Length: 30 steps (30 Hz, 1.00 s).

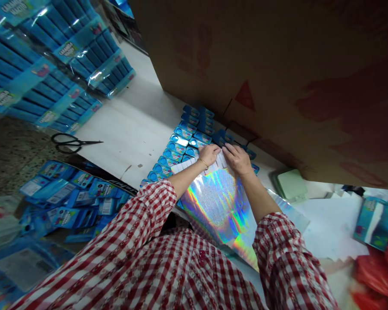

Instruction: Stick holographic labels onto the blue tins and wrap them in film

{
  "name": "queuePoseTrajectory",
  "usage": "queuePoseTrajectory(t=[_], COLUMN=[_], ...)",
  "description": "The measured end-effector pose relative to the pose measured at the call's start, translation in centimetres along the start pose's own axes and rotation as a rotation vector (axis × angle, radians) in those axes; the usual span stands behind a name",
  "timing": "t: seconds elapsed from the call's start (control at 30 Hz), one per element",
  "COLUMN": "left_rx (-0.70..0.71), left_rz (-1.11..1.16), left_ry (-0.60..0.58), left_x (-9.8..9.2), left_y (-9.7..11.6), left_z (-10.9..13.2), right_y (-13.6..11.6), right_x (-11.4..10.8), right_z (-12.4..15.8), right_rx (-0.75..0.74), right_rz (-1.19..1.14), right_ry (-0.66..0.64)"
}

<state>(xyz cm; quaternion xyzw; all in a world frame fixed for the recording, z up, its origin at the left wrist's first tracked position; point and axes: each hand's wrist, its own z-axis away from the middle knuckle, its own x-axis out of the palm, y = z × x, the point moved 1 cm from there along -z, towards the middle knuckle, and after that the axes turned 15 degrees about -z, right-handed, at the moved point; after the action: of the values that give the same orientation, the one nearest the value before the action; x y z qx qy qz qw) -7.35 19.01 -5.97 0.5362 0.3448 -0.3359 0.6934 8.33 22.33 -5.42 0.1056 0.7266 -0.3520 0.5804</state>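
A shiny holographic sheet lies in front of my body, partly over my lap. Small white paper strips run in a row along its far edge. My left hand, with a thin bracelet at the wrist, is closed at this row, its fingertips bent down. Right beside it my right hand has its fingers curled at the same strips, thumb side toward the left hand. The fingertips hide exactly what is pinched. Just beyond both hands stand rows of small blue boxes with round cut-outs.
Black scissors lie at the table's left edge. Stacked blue display packs stand at upper left, above a pile of blue packets. A large cardboard box walls off the far right. A pale green container sits right of my arm.
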Motion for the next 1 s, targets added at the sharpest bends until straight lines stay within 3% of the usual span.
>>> queuePoseTrajectory(t=[0.3, 0.4, 0.5, 0.6, 0.77, 1.0], left_rx=[0.009, 0.016, 0.014, 0.009, -0.005, 0.007], left_rz=[0.008, 0.013, 0.030, 0.060, 0.080, 0.041], left_ry=[-0.007, -0.024, -0.032, -0.040, -0.116, -0.156], left_x=[0.5, 0.3, 0.2, 0.2, 0.2, 0.1], left_y=[0.7, 1.0, 1.2, 1.0, 0.5, 0.6], left_z=[0.0, 0.0, -0.1, -0.1, -0.1, -0.2], right_y=[-0.8, -1.4, -1.1, -0.5, 0.4, 0.9], right_x=[-2.6, -3.1, -2.2, -0.9, 0.0, -0.5], right_z=[2.8, 2.3, 1.3, 1.1, 1.3, 0.4], right_rx=[0.110, 0.101, 0.089, 0.051, -0.103, -0.241], right_rz=[0.021, 0.019, 0.028, -0.003, -0.007, 0.136], right_ry=[0.037, 0.090, 0.054, 0.075, 0.240, 0.222])
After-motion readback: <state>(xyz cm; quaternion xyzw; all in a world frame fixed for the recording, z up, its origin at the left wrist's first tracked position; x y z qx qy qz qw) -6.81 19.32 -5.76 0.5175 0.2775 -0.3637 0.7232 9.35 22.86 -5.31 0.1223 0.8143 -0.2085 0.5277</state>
